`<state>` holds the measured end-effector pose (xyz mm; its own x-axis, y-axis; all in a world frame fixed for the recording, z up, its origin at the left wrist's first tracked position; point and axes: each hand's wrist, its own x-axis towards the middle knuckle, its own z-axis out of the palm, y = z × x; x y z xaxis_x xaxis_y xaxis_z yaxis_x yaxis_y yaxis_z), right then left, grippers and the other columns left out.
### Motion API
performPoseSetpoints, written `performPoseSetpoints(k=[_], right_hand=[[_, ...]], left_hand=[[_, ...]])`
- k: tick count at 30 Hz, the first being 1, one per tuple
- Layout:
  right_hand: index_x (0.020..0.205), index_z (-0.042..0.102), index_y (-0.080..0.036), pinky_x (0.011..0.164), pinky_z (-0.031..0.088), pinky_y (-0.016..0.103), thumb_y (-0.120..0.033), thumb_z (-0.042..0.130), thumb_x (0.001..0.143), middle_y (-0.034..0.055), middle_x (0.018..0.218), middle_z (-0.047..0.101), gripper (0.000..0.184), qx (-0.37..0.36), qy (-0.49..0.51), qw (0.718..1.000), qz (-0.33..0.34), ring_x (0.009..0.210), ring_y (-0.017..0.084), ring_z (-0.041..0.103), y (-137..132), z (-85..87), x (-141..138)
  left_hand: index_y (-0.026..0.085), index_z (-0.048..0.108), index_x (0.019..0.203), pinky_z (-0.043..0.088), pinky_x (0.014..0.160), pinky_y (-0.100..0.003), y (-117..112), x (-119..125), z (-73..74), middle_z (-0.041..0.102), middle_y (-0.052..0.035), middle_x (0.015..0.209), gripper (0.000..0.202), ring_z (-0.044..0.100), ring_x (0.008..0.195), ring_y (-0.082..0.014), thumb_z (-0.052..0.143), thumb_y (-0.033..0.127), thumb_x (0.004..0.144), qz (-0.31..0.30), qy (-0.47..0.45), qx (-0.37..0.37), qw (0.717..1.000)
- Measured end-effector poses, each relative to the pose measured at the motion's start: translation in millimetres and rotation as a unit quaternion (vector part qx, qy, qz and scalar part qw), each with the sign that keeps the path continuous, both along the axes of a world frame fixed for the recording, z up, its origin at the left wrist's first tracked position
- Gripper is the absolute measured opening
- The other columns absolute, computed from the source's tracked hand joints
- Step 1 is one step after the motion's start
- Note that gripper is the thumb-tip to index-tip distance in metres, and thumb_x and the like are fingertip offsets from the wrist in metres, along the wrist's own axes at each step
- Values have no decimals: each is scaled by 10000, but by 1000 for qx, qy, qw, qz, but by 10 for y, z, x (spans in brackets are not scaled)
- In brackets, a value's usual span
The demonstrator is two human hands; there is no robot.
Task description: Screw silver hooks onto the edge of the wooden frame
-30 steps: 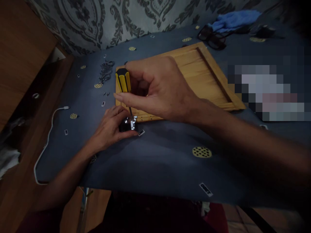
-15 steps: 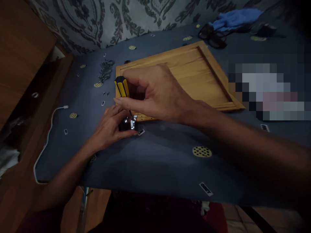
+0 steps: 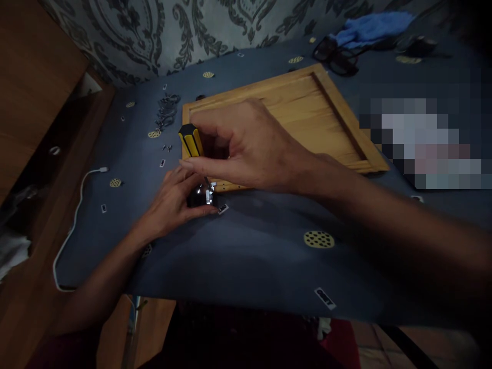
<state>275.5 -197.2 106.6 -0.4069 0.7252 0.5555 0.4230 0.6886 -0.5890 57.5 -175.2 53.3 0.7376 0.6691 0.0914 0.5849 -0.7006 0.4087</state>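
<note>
My right hand (image 3: 246, 146) is closed around the yellow and black handle of a screwdriver (image 3: 191, 142). Its shaft slants down to a shiny metal fitting (image 3: 209, 196) at the near left corner of a framed wooden panel (image 3: 342, 125). My left hand (image 3: 175, 200) curls around this fitting, thumb on the near side and fingers on the far side, pressing it against the panel's edge. The fitting shows a dark glossy rounded part and a bright clip-like part; its exact kind is unclear. Where the screwdriver tip meets it is hard to make out.
Several metal pieces (image 3: 167, 110) lie heaped left of the panel, with small screws (image 3: 166, 148) nearer me. A white cable (image 3: 79, 218) runs along the table's left side. Dark-framed glasses (image 3: 338, 56) and a blue cloth (image 3: 374, 28) lie at the back right. A blurred-out patch covers the right.
The screwdriver handle has tilted and dropped very slightly, with my right fingers shifting on it. My left hand and the fitting stay in place.
</note>
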Motion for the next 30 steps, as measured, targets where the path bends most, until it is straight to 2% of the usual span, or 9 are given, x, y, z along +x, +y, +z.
performPoseSetpoints(k=[9, 15, 24, 27, 30], right_hand=[[686, 358, -223, 693, 416, 254, -284, 651, 956, -54, 683, 504, 403, 3, -31, 999, 19, 732, 115, 508, 12, 32, 41], [680, 328, -234, 637, 347, 273, -238, 673, 936, -63, 669, 444, 429, -9, -3, 999, 31, 659, 108, 417, 9, 9, 13], [700, 325, -238, 634, 366, 261, -311, 629, 969, -54, 660, 437, 412, -2, -35, 999, 25, 687, 120, 454, 12, 15, 30], [687, 295, -240, 617, 344, 260, -314, 645, 962, -65, 634, 381, 451, -1, -41, 999, 24, 645, 109, 405, 9, 31, 35], [686, 328, -236, 605, 317, 264, -286, 648, 949, -72, 614, 354, 417, 2, -43, 998, 35, 612, 105, 360, 14, 41, 41]], left_hand=[[238, 687, 1155, 464, 1082, -513, 3, -3, 25, 676, -99, 1276, 508, 593, 1240, -346, 713, 654, 864, -9, 6, 4, 1000], [244, 686, 1158, 482, 1054, -540, 12, -11, 4, 695, -110, 1222, 518, 615, 1202, -362, 711, 666, 859, -8, 10, 10, 1000], [254, 672, 1238, 476, 1065, -555, 8, -19, -13, 691, -110, 1266, 539, 609, 1225, -363, 729, 635, 861, -7, 0, 9, 1000], [249, 672, 1237, 474, 1069, -547, 9, -26, -11, 688, -110, 1292, 542, 604, 1245, -364, 730, 635, 861, -8, 3, 7, 1000], [234, 686, 1191, 480, 1047, -530, 9, -29, -16, 702, -108, 1256, 524, 616, 1224, -356, 707, 650, 874, -10, 4, 15, 1000]])
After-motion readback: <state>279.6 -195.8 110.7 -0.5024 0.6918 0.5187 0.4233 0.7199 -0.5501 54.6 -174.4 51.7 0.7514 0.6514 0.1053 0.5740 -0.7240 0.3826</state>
